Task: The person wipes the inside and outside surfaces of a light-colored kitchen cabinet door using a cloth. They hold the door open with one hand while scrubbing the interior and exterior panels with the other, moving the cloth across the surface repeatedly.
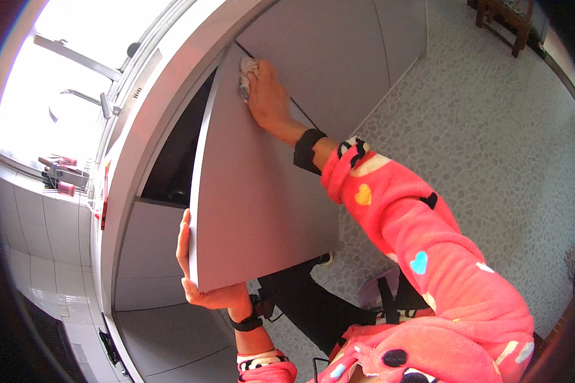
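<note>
A grey cabinet door (258, 191) stands partly swung out from its dark cabinet opening (177, 148). My left hand (208, 287) grips the door's pale free edge near its lower corner, fingers on the inner side and thumb in front. Up by the hinge side, my right hand (270, 98) presses a crumpled light cloth (247, 76) against the door's outer face. Part of the cloth is hidden under the fingers.
Neighbouring cabinet doors (326, 48) run along the same unit, below a white countertop edge (129, 158). Behind are a faucet (84, 95) and a wire rack (84, 182). A wooden stool (503, 21) stands on the stone-patterned floor (474, 143). My dark-clad leg (311, 301) is beneath the door.
</note>
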Demonstrator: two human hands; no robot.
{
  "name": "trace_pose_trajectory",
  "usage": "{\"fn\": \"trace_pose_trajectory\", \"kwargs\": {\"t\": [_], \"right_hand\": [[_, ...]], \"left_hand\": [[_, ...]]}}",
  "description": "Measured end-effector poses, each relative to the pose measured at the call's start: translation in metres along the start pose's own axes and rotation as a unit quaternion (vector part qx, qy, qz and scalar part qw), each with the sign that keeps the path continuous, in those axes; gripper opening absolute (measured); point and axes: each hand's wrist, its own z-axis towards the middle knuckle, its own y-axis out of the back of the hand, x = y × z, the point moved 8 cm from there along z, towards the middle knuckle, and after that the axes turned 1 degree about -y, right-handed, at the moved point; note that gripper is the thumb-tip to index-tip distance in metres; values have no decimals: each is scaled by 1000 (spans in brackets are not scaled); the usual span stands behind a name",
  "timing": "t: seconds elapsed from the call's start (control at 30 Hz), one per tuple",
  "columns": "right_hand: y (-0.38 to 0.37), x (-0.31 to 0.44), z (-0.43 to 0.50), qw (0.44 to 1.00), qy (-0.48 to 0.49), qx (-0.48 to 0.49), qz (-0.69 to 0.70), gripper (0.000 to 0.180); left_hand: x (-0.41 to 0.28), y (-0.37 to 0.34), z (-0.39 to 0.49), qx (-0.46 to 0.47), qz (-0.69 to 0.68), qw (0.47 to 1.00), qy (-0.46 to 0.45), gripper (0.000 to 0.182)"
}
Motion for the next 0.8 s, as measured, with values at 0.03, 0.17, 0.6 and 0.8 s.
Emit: {"fn": "trace_pose_trajectory", "kwargs": {"t": [0.03, 0.17, 0.6, 0.8], "right_hand": [[-3, -14, -2, 1000, -27, 7, 0, 30], [-8, -67, -19, 993, -112, 31, -3, 31], [-29, -240, -149, 931, -129, 173, -295, 38], [-41, -278, -181, 912, -148, 204, -324, 24]], "left_hand": [[0, 1, 0, -5, -1, 1000, 0, 76], [2, -2, 0, 2, -43, 999, 4, 75], [0, -11, -3, 11, -34, 999, -5, 71], [0, -8, -1, 25, 2, 999, -21, 71]]}}
